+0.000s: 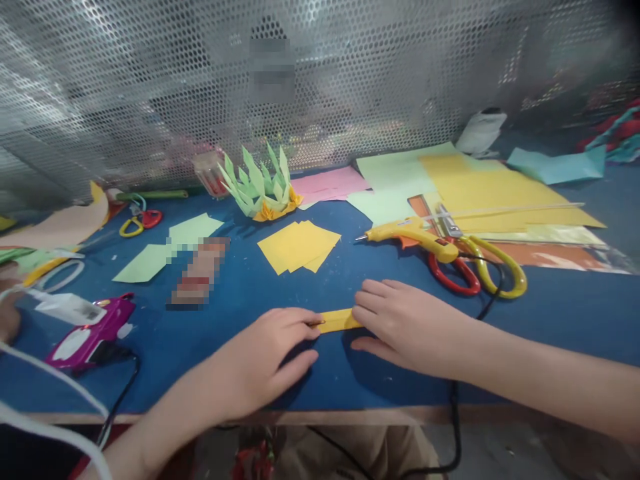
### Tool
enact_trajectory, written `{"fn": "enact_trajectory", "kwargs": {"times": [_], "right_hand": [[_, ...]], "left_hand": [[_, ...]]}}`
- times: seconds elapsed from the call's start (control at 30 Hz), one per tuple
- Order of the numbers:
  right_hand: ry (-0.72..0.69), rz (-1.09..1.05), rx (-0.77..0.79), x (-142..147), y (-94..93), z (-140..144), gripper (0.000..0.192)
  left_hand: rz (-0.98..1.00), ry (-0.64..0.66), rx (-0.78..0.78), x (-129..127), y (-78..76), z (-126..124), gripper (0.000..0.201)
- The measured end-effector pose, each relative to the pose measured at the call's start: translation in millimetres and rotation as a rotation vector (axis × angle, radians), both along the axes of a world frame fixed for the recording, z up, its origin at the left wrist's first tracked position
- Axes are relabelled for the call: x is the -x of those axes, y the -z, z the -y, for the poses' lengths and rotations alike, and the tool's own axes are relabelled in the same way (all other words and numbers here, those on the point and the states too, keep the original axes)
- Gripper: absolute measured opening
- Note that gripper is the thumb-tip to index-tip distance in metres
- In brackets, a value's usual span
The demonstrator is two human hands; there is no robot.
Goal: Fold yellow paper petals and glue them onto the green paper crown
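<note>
White cable [55,430] at lower left we list, then our left hand [280,340] and right hand [395,320], unclenched, thumbs apart, fingers on opposite ends of one folded yellow strip [337,321] near the front of the bench [250,287], yellow sheets [299,247], glue gun [400,231] and scissors [470,248] beyond.

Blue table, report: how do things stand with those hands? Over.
Bare left hand, bare right hand: both touching a creased yellow paper strip. Strip's middle uncovered. Nothing in the way; yellow plastic glue gun lies clear.
</note>
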State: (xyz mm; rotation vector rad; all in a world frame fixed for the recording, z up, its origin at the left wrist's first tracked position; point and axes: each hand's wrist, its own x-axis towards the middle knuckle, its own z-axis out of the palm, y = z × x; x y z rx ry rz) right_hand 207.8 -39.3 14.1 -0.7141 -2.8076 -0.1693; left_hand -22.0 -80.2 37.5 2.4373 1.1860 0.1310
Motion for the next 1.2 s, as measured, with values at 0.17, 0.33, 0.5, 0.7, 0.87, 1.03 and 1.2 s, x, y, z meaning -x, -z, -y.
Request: {"fn": "enact_trajectory", "kwargs": {"times": [0.17, 0.33, 0.5, 0.7, 0.87, 1.03, 1.2], "right_hand": [[-0.109, 0.056, 0.030, 2.2, 1.3, -12.8, 0.014], [-0.124, 0.006, 0.030, 1.7, 9.1, -19.3, 0.023], [0.103, -0.202, 0.165, -8.3, 4.5, -29.4, 0.026], [0.385, -0.499, 0.459, -6.1, -2.4, -24.8, 0.034], [0.421, -0.630, 0.719, -2.4, 1.7, -22.6, 0.036], [0.331, -0.654, 0.981, -8.6, 6.9, -34.5, 0.040], [0.255, -0.816, 1.398, -6.1, 13.7, -38.0, 0.030]], "left_hand": [[0.174, 0.001, 0.239, 6.9, -15.8, -35.4, 0.021], [0.497, -0.242, 0.407, 0.8, 5.3, -59.6, 0.018], [0.813, -0.464, 0.364, -5.4, 30.7, -65.6, 0.027], [1.060, -0.559, 0.501, -32.7, 32.9, -58.0, 0.037], [1.173, -0.518, 0.686, -59.9, 35.1, -63.3, 0.026], [1.286, -0.487, 0.771, -56.8, 43.6, -72.2, 0.025], [1.309, -0.428, 0.859, -47.5, 49.3, -77.1, 0.030]]}}
